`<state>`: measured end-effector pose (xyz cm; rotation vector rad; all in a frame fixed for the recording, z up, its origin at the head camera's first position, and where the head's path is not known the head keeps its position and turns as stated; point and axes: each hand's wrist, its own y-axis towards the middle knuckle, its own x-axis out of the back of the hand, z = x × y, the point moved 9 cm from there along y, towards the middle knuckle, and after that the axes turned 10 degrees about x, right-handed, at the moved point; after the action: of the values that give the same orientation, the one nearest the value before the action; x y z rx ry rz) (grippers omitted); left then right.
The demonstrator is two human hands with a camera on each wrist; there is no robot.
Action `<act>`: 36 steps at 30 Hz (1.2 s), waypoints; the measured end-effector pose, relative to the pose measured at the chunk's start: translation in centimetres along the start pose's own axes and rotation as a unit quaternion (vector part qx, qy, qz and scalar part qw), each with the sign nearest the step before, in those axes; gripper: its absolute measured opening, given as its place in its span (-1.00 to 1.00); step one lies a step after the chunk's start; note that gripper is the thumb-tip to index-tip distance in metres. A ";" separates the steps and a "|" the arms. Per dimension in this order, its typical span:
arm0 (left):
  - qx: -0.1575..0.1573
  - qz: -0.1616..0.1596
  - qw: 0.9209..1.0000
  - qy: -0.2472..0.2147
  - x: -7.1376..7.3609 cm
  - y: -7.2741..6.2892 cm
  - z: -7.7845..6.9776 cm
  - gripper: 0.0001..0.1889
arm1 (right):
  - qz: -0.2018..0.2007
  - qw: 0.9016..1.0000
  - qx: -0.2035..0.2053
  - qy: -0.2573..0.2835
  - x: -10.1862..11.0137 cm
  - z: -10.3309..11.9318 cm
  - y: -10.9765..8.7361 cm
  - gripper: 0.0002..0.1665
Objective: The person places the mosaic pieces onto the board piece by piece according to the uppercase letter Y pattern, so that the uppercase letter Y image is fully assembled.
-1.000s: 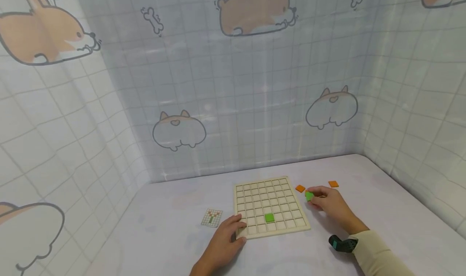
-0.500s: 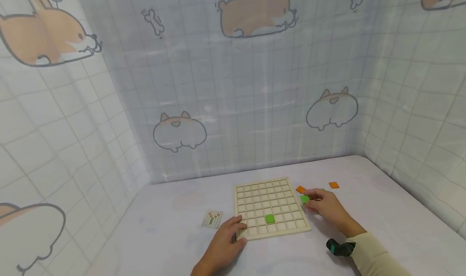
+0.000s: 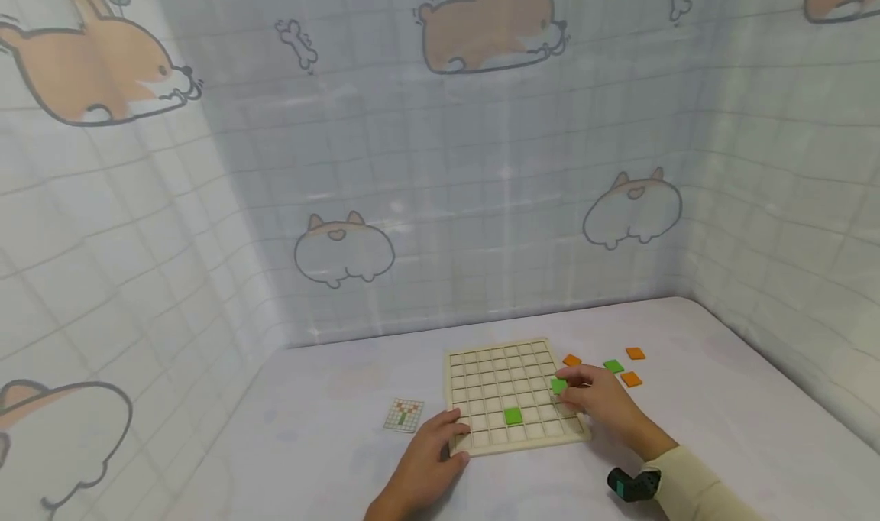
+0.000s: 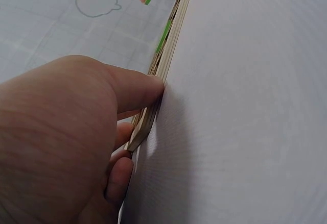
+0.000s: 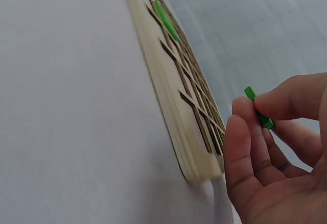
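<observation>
A green square tile point(image 3: 558, 385) is pinched between the thumb and fingers of my right hand point(image 3: 605, 402), over the right side of a pale wooden grid board point(image 3: 498, 387). In the right wrist view the held tile point(image 5: 259, 109) is seen edge-on, raised above the board. My left hand point(image 3: 429, 452) holds the board's near left corner. The left wrist view has the thumb point(image 4: 145, 89) against the front edge and other fingers around the corner. Another green tile point(image 3: 512, 415) sits in a cell of a near row.
Right of the board lie orange tiles point(image 3: 635, 353) and one more green tile point(image 3: 613, 366). To the left is a small pattern card point(image 3: 403, 415) with a gridded picture. White sheets point(image 3: 467, 200) printed with dogs enclose the table point(image 3: 309, 429).
My right hand has carried the green tile leftward and nearer, from beside the board to over its right side. Tiles behind that hand have come into view. The left hand stays at the corner.
</observation>
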<state>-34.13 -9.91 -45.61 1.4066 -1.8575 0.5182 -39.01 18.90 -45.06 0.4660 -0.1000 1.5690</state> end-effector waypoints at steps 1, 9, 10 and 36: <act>-0.001 0.000 1.000 0.000 0.0 0.0 0.0 -0.64 | 0.000 1.000 0.003 -0.003 -0.2 0.0 0.0 -0.54; 0.003 0.005 1.000 0.003 -0.2 0.1 -0.1 -0.64 | 0.009 1.000 0.006 0.018 -1.8 0.1 0.6 -0.56; 0.003 0.005 1.000 0.003 -0.2 0.1 -0.2 -0.64 | 0.007 1.000 0.003 0.019 -1.9 0.1 0.7 -0.56; 0.006 -0.005 1.000 0.008 -0.1 0.4 -0.1 -0.64 | 0.020 0.998 0.018 0.052 -4.5 0.8 2.8 -0.54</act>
<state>-34.46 -9.71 -45.59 1.4157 -1.8362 0.5351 -41.64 14.23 -45.31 0.4115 -0.0018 1.6335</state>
